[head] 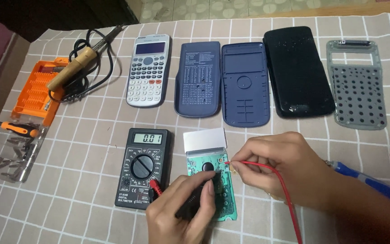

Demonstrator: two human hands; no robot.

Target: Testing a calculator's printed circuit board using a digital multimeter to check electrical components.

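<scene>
Checked cloth covers the surface (pixel 91 135), with calculator shells lined across the top of the frame, out of the way. Lower centre, the black multimeter (pixel 144 168) lies face up so its screen reads easily. Just right of it, the green circuit board (pixel 209 180) lies flat. The left hand (pixel 181 212) pinches the black probe (pixel 199 196) onto it; the right hand (pixel 280 169) pinches the red probe (pixel 249 163), tip at the board's right edge.

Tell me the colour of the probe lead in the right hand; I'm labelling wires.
Red: the lead runs from the right hand, clearest in the head view.
</scene>
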